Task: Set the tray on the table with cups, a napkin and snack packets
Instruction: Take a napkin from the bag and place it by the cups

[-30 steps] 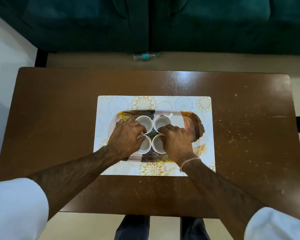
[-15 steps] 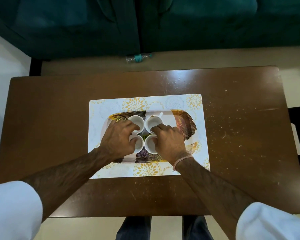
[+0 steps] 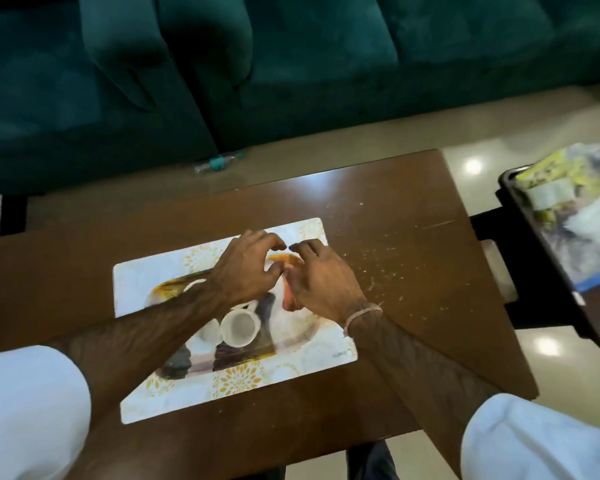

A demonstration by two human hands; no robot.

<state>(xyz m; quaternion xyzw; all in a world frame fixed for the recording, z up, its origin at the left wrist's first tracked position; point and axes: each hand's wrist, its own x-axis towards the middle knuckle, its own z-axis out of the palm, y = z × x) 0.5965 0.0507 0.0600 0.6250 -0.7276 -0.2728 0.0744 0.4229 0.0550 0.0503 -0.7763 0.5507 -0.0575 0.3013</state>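
Observation:
An oval tray (image 3: 293, 329) with dark and orange feather patterns lies on a white floral placemat (image 3: 142, 282) on the brown table (image 3: 413, 271). Several white cups stand on its left half; one cup (image 3: 239, 328) shows fully, while my left forearm partly hides the others. My left hand (image 3: 246, 271) and my right hand (image 3: 323, 284) hover close together over the tray's far right part, past the cups. Their fingers are curled and apart, and neither holds anything. Snack packets (image 3: 568, 206) lie on a black tray (image 3: 510, 183) to the right of the table.
A dark green sofa (image 3: 291, 64) stands beyond the table. A small water bottle (image 3: 219, 163) lies on the floor in front of it. The black tray rests on a dark stand (image 3: 520, 306) beside the table's right end. Crumbs dot the table's right side.
Both hands have let go of the cups and moved right, over the tray's far end. The view has swung right, which brings the black tray of packets into sight.

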